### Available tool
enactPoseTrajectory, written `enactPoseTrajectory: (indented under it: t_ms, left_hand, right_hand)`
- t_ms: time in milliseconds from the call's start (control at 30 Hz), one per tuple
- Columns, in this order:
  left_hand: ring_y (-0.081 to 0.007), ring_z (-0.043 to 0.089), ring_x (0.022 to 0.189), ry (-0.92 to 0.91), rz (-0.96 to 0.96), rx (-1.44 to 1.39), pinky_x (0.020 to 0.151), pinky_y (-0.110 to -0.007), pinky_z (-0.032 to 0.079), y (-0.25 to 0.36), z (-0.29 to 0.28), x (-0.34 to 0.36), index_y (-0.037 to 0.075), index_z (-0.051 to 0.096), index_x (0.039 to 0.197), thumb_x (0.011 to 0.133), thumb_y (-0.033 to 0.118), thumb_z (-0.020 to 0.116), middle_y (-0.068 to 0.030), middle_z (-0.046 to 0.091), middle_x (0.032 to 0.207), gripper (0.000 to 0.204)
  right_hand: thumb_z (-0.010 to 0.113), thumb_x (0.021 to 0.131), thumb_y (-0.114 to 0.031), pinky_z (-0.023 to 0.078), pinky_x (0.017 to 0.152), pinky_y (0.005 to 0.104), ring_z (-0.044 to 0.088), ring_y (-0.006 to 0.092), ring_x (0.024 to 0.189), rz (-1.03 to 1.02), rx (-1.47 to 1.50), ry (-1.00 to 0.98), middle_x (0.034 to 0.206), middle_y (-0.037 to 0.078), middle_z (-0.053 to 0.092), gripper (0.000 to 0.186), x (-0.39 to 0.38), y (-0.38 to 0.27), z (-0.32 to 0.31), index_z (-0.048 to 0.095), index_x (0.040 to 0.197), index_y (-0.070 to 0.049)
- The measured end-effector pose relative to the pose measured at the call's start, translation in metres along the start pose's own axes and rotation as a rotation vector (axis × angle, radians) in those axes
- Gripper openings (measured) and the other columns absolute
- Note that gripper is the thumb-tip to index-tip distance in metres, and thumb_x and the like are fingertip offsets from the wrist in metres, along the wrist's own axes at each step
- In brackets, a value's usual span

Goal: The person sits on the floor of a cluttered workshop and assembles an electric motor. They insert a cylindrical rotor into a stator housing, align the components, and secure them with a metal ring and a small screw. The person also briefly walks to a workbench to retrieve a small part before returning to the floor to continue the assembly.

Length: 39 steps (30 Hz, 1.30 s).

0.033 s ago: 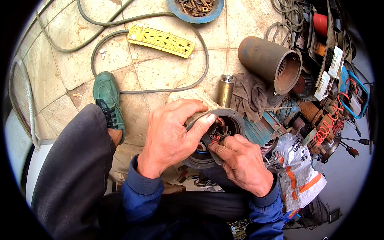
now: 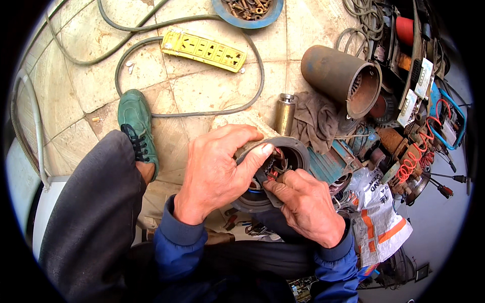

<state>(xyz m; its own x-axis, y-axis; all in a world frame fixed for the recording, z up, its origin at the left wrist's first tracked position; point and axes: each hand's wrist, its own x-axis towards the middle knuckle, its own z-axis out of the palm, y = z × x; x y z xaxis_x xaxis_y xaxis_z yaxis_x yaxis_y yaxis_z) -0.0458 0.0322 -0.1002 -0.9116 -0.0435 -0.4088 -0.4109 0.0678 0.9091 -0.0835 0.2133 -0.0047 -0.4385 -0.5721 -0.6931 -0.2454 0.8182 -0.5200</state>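
Note:
A round dark grey motor housing [image 2: 300, 149] sits in front of me, its open end upward, with reddish wires [image 2: 273, 174] inside. My left hand [image 2: 217, 171] is curled over the housing's left side, the thumb laid along the top near the wires. Between the thumb and fingers of my right hand [image 2: 308, 204] is a dark flat strip [image 2: 274, 200] that slants across the opening. Its upper end reaches in beside the wires, and I cannot tell what it touches there. My left fingertips are partly hidden behind the housing's rim.
A brass-coloured cylinder [image 2: 285, 115] stands beyond the housing, beside a brown rag [image 2: 314, 120]. A rusty metal drum [image 2: 333, 70] lies farther right. Left of these are a yellow power strip [image 2: 204, 49] and its looping cable. A blue bowl [image 2: 217, 7] holds bolts. Tools crowd the right side.

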Motion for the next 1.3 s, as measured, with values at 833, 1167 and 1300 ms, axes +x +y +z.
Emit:
enactPoseTrajectory:
  t_ms: [833,1167,1300]
  left_hand:
    - [-0.0231,0.072,0.075,0.004,-0.161,-0.195,0.066,-0.032,0.054,-0.004,0.005,0.001,-0.002,0.074,0.094,0.088,0.017,0.074,-0.0158,0.073,0.082,0.020]
    - [-0.0080,0.064,0.077,-0.083,-0.228,-0.230,0.067,-0.023,0.051,0.002,0.002,0.004,-0.005,0.072,0.107,0.096,0.015,0.068,-0.0054,0.071,0.085,0.023]
    - [-0.0077,0.063,0.075,-0.076,-0.202,-0.216,0.066,-0.022,0.050,-0.002,0.002,0.006,-0.005,0.072,0.107,0.096,0.015,0.069,-0.0051,0.071,0.085,0.023]
  right_hand:
    - [0.069,0.082,0.000,0.054,0.059,0.0412,0.067,0.0373,0.069,0.173,0.140,0.466,0.078,0.019,0.066,0.016,0.007,-0.005,0.022,0.068,0.098,0.002]
    - [0.068,0.082,-0.002,0.055,0.060,0.0414,0.068,0.0378,0.070,0.187,0.220,0.475,0.079,0.019,0.067,0.014,0.009,-0.002,0.025,0.066,0.095,0.002]
    - [0.068,0.082,-0.002,0.055,0.059,0.0414,0.068,0.0371,0.068,0.190,0.205,0.468,0.078,0.018,0.067,0.014,0.011,-0.002,0.025,0.066,0.095,0.002]
